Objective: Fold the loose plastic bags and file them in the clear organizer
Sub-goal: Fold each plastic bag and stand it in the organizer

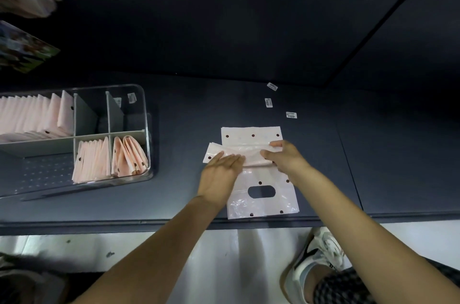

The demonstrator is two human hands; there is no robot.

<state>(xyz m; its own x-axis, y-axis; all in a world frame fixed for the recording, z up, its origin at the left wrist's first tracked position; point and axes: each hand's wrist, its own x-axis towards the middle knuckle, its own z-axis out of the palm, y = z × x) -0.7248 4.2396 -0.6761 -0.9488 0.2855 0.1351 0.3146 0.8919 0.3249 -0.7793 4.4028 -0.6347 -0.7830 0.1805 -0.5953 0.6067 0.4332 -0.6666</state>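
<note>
The left hand [221, 169] presses flat, fingers straight, on a folded strip of pale pink plastic bag [239, 151]. The right hand [283, 156] pinches the strip's other end between thumb and curled fingers. Under both lies a flat stack of dotted bags [263, 201] with an oval handle hole, near the front edge of the dark table [174, 129]. Three small labels [291, 115] lie beyond it. To the left stands the clear organizer [146, 129]; grey dividers [84, 114] split it, and folded pink bags [92, 161] stand filed in several compartments.
</note>
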